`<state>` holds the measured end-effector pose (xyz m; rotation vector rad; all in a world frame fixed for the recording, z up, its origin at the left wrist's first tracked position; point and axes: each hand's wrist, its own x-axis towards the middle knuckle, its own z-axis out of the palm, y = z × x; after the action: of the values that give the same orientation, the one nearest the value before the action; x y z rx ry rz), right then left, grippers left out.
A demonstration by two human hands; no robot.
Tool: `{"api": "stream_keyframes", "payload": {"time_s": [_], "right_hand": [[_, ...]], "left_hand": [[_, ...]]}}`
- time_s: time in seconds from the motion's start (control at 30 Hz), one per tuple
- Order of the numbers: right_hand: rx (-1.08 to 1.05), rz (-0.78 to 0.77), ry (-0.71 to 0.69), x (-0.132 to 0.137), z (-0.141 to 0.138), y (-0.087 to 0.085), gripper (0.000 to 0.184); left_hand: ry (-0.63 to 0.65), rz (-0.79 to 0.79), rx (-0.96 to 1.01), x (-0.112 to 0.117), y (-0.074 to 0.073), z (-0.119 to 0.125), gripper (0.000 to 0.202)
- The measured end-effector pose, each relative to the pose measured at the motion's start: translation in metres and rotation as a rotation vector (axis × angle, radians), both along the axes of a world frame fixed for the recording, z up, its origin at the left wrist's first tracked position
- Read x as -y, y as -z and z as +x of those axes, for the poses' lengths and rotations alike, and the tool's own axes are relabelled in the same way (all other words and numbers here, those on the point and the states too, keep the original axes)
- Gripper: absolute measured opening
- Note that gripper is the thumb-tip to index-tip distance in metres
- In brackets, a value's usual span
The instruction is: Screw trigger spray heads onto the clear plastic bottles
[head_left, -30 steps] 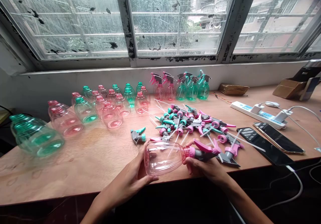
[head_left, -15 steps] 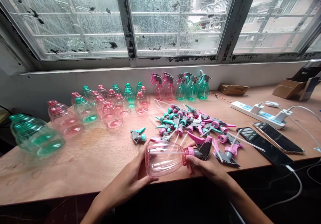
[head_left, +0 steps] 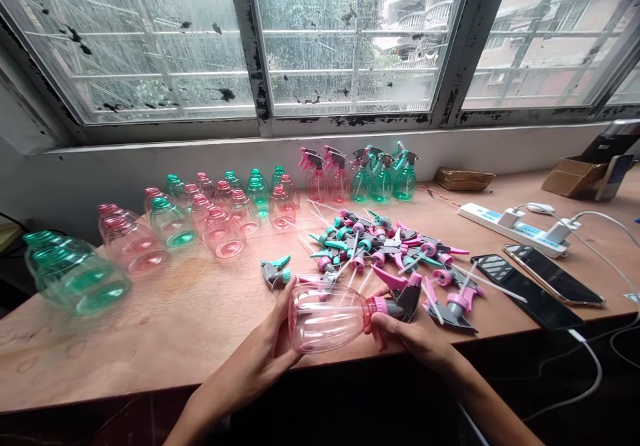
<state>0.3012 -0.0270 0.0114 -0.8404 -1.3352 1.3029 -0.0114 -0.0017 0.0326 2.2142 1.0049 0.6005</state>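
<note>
I hold a clear pink spray bottle (head_left: 325, 316) on its side just above the wooden table's front edge (head_left: 150, 359). My left hand (head_left: 267, 356) is wrapped round the bottle's base. My right hand (head_left: 407, 333) is closed on the bottle's neck and pink collar, below the grey and pink trigger head (head_left: 403, 296) that sits on the bottle. Just behind the bottle lies a pile of loose pink and teal trigger heads (head_left: 380, 246) with their dip tubes.
Several open pink and teal bottles (head_left: 220, 209) stand at the left and middle back. Several capped bottles (head_left: 360, 176) stand by the wall. At the right lie a power strip (head_left: 515, 229), two phones (head_left: 540, 279) and cables. A cardboard box (head_left: 575, 176) sits far right.
The trigger head has turned on the bottle's neck, its pink lever going from flat to pointing up. The view has tipped slightly. Both hands keep their grip.
</note>
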Motion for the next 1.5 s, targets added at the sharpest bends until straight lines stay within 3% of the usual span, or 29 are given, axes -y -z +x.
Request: {"api": "stream_keyframes", "payload": {"time_s": [0.2,0.3,0.47,0.83,1.07,1.23,1.5], "right_hand": [[-0.100,-0.020,-0.003,-0.002,-0.003,0.000,0.031],[-0.115,-0.020,0.002,-0.002,-0.003,0.001,0.032],[-0.104,-0.017,0.013,0.000,-0.003,-0.002,0.034],[-0.101,-0.010,0.013,0.001,-0.002,0.001,0.033],[-0.106,-0.015,0.014,-0.001,-0.002,0.001,0.032],[-0.115,-0.011,0.013,-0.001,-0.002,0.003,0.034],[-0.104,-0.012,0.009,0.000,-0.002,0.002,0.033]], "left_hand": [[0.003,-0.003,0.015,-0.001,0.002,0.001,0.092],[0.045,-0.039,0.050,-0.001,-0.004,0.004,0.098],[0.084,-0.077,0.081,0.001,-0.017,0.008,0.093],[-0.010,-0.005,0.009,0.001,0.004,0.001,0.091],[0.018,-0.099,0.069,0.002,-0.005,0.004,0.102],[0.034,-0.140,0.083,0.002,-0.014,0.006,0.094],[-0.019,-0.036,0.001,0.001,-0.005,0.003,0.095]]}}
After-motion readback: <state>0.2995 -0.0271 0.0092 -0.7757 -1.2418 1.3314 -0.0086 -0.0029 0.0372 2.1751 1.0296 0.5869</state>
